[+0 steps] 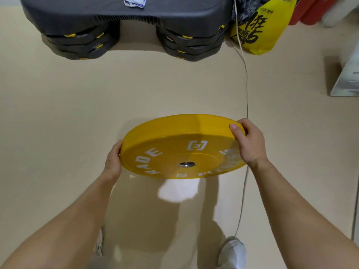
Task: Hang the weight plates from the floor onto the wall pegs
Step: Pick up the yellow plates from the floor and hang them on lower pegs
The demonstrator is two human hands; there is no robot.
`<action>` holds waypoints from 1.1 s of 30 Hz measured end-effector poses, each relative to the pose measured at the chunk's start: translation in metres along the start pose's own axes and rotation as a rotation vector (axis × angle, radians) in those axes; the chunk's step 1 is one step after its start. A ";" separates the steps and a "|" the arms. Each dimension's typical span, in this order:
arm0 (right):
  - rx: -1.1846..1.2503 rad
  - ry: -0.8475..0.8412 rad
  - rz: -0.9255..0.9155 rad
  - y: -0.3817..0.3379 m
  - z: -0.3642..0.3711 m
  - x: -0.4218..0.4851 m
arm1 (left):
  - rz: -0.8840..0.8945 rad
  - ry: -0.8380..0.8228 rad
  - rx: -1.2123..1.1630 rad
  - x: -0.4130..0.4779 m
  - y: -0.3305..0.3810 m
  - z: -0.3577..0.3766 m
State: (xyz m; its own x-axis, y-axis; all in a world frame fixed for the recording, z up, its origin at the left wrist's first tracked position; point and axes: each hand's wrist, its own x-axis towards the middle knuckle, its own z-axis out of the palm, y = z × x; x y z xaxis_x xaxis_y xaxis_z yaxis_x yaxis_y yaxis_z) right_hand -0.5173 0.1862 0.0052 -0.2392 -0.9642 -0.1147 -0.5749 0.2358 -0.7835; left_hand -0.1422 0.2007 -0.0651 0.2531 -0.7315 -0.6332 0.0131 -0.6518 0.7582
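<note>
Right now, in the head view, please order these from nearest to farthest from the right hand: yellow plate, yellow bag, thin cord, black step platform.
1. Yellow plate: gripped by the right hand.
2. Thin cord: just beyond the fingers.
3. Yellow bag: far ahead, at the top.
4. Black step platform: far ahead, to the left.

A black step platform point(124, 11) stands at the top of the view on two stacks of black risers point(79, 43) with yellow marks, all on the pale beige floor point(58, 113); a small white and blue packet point(134, 1) lies on its top. Just to its right sits a yellow bag point(258, 30) with black lettering, and a thin cord point(247, 90) runs down from there across the floor; red containers point(314, 10) stand in the top right corner, and a white object point(347, 78) lies at the right edge.
</note>
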 end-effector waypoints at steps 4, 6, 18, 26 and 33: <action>0.047 0.076 0.034 0.006 0.001 0.018 | 0.021 -0.007 -0.049 0.039 0.000 0.005; 0.026 0.130 0.056 0.007 0.006 0.028 | 0.003 -0.042 -0.114 0.055 0.003 0.013; -0.129 0.322 0.274 0.027 0.015 0.072 | 0.150 0.069 -0.127 0.123 0.006 0.067; -0.067 0.328 0.329 -0.047 -0.019 0.039 | 0.223 0.138 0.123 0.077 0.072 0.035; -0.088 0.290 0.347 -0.218 -0.118 0.019 | 0.238 0.154 0.208 -0.048 0.257 -0.021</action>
State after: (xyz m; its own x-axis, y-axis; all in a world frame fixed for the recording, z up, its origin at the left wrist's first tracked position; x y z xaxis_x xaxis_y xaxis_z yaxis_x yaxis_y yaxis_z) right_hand -0.4889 0.1308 0.2457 -0.6309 -0.7558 -0.1754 -0.4835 0.5598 -0.6730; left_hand -0.1305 0.0727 0.1634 0.3684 -0.8395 -0.3994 -0.2569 -0.5048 0.8241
